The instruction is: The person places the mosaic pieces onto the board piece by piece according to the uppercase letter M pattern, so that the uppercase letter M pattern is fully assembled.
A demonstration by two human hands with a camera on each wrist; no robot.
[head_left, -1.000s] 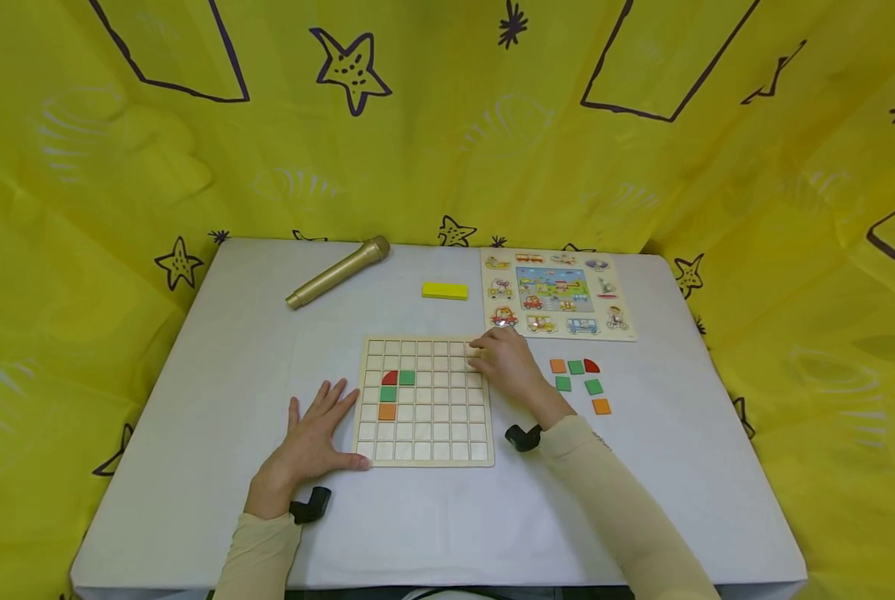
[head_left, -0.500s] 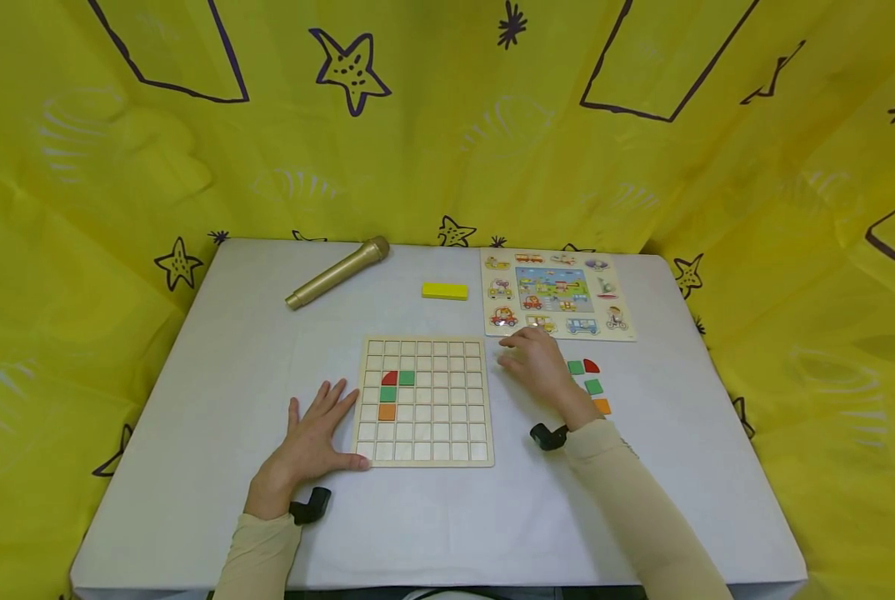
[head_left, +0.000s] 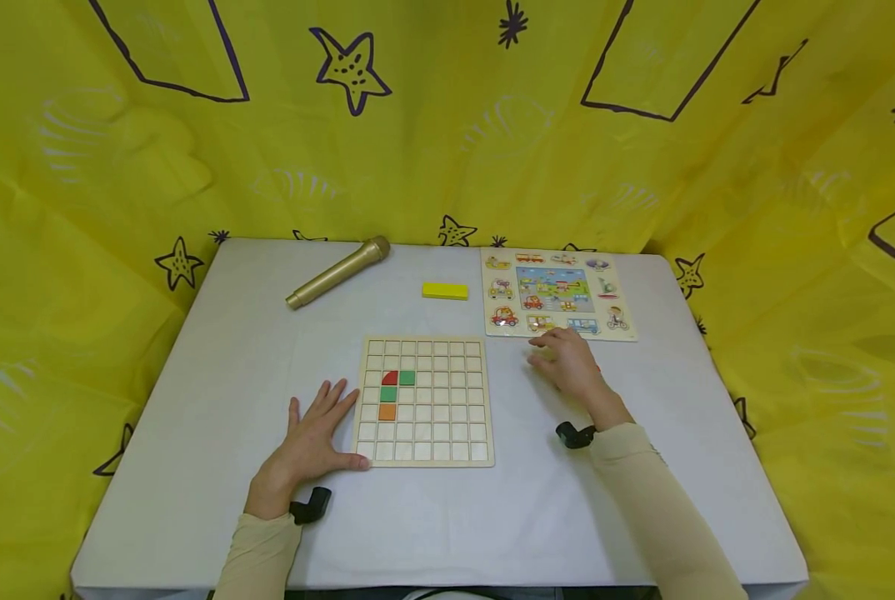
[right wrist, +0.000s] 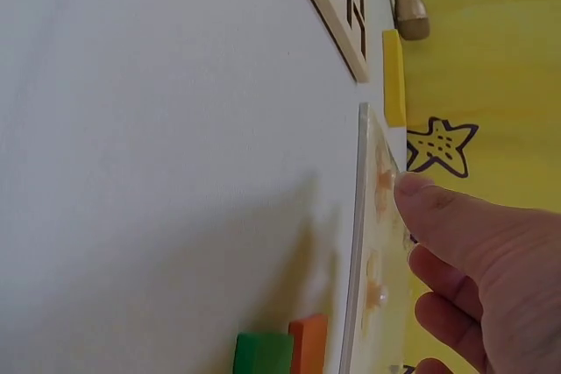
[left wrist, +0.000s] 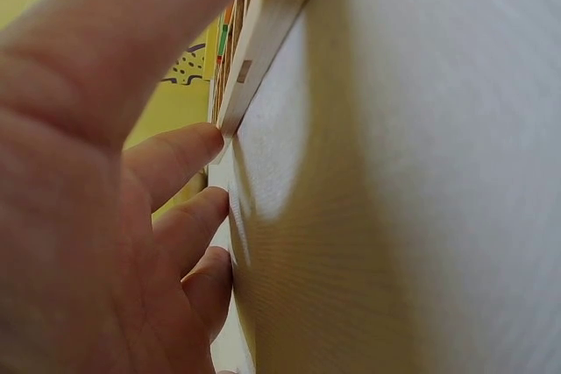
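Note:
A wooden grid board (head_left: 440, 460) lies mid-table, with a red quarter-round tile (head_left: 391, 378), two green tiles (head_left: 407, 378) and an orange tile (head_left: 387, 412) in its cells. My left hand (head_left: 308, 446) is spread on the cloth, its thumb and a fingertip touching the board's left side. Right of the board, my right hand (head_left: 573, 371) hovers with loosely bent fingers and nothing visible between them. It covers most of the loose tiles in the head view; a green tile (right wrist: 263, 353) and an orange tile (right wrist: 308, 343) show in the right wrist view.
A picture puzzle (head_left: 496, 329) with clear knobs lies just behind my right hand. A yellow block (head_left: 444, 291) and a gold microphone (head_left: 337, 273) sit behind the board. Yellow patterned cloth hangs around the white table (head_left: 432, 525).
My right hand has moved right, from the board's upper right edge to over the loose tiles. The left hand and the tiles on the board stay where they were.

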